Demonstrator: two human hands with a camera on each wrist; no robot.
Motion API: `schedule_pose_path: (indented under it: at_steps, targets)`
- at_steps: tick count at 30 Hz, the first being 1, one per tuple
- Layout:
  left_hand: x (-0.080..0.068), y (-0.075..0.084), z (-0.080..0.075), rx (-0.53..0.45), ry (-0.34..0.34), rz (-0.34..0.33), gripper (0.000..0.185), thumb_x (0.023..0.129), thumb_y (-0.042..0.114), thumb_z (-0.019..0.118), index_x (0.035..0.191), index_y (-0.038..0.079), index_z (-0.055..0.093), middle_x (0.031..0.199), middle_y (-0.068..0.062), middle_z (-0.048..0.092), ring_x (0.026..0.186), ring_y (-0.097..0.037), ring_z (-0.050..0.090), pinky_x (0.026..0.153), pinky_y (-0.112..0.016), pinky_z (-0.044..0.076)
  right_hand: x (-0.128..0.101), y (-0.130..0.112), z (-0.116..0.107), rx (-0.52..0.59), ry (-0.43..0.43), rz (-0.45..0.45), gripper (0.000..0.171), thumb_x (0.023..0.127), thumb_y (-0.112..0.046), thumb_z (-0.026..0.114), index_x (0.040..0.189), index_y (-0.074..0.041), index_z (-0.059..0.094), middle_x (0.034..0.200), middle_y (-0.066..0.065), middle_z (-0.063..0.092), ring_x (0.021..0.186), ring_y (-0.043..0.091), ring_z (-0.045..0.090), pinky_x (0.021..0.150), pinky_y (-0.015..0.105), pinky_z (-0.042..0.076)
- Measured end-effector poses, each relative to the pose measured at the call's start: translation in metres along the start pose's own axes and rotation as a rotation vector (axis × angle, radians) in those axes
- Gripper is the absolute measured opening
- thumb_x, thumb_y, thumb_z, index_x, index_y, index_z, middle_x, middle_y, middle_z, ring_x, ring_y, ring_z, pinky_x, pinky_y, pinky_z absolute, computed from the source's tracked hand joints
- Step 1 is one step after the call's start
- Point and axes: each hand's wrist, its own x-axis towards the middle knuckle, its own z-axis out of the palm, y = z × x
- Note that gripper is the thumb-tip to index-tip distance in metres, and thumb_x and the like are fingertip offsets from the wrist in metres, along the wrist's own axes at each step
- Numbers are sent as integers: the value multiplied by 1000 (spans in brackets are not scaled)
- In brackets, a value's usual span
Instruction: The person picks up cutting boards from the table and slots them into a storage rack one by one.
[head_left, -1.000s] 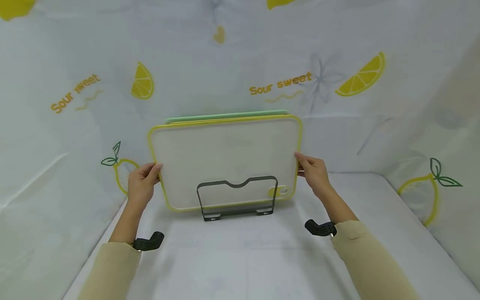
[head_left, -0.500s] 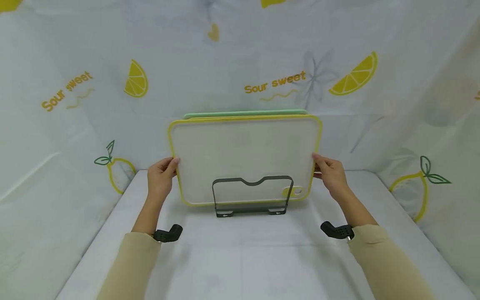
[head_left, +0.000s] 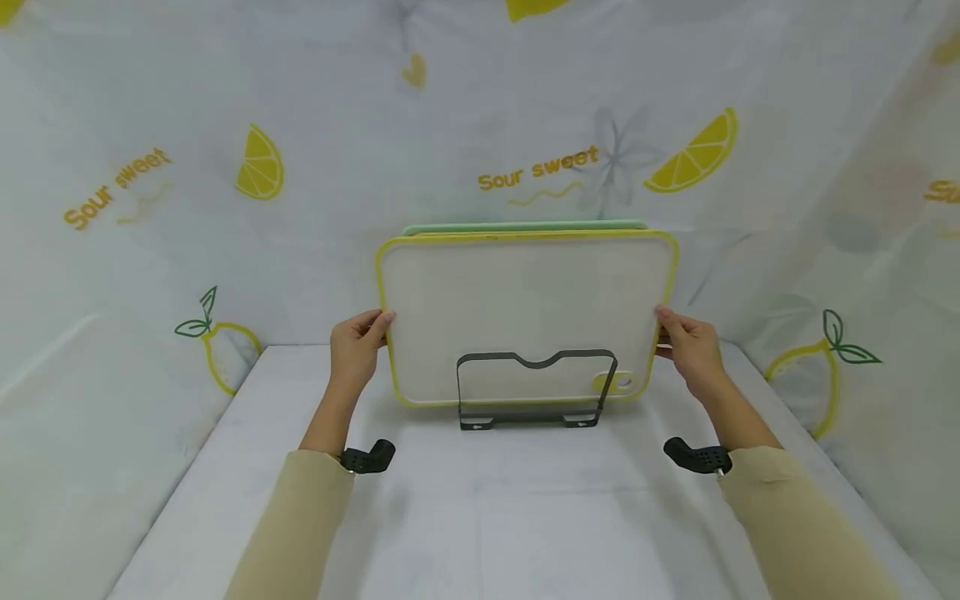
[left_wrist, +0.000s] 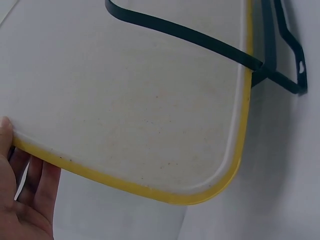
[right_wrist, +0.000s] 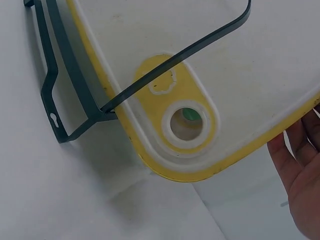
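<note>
A white cutting board (head_left: 517, 300) with a yellow rim stands on its long edge in a dark metal rack (head_left: 580, 421). Behind it the top of a light green board (head_left: 525, 226) shows. My left hand (head_left: 354, 352) pinches the left edge of the boards, thumb on the front face and fingers behind. On the opposite edge my right hand (head_left: 692, 350) does the same. Below the right hand, the right wrist view shows the yellow handle patch (right_wrist: 155, 75) with a round hole, green visible through it. The rack's front wire (left_wrist: 185, 34) crosses the board's face.
A white cloth-covered table (head_left: 495, 525) lies under the rack. Behind it hangs a pale sheet (head_left: 420, 150) printed with lemons and lettering, which also runs along both sides. A black wrist mount (head_left: 369, 457) sits on the left wrist, another (head_left: 697, 457) on the right.
Both hands, the boards and the rack have moved together to the right across the table. The grip on the edges looks the same throughout, and the view has turned slightly right.
</note>
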Motion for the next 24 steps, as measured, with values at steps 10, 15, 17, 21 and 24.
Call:
schedule_pose_path:
  at_steps: [10, 15, 17, 21, 24]
  targets:
    - [9, 1, 6, -14, -31, -28, 44, 100, 29, 64, 125, -7, 67, 119, -29, 69, 77, 7, 67, 79, -15, 59, -4, 3, -1, 23, 47, 43, 45, 102, -50, 50, 112, -9, 65, 81, -23, 65, 80, -7, 64, 71, 11, 57]
    - [10, -2, 7, 10, -53, -33, 44, 101, 30, 64, 124, -7, 67, 118, -30, 69, 74, 7, 68, 77, -15, 59, -6, 4, -4, -11, 23, 53, 69, 104, -47, 48, 131, 16, 56, 80, -27, 65, 79, -9, 65, 71, 12, 57]
    - [10, -3, 4, 39, -63, -31, 45, 101, 31, 63, 124, -7, 67, 117, -30, 70, 76, 3, 70, 78, -17, 60, -6, 3, -3, -24, 2, 60, 72, 104, -47, 48, 134, 18, 53, 81, -26, 66, 79, -10, 64, 71, 12, 57]
    - [5, -5, -13, 232, -104, -37, 53, 102, 45, 58, 124, -3, 69, 116, -24, 72, 92, -16, 74, 85, -29, 62, -9, -2, 1, -162, -70, 75, 79, 105, -55, 43, 133, 18, 54, 94, -2, 75, 85, -1, 69, 78, 19, 60]
    - [0, -6, -33, 450, -163, -36, 65, 100, 61, 51, 128, 4, 68, 121, -20, 71, 109, -31, 69, 91, -44, 58, -14, -6, 2, -361, -155, 61, 80, 106, -58, 35, 134, 14, 55, 114, 25, 72, 96, 23, 74, 89, 37, 61]
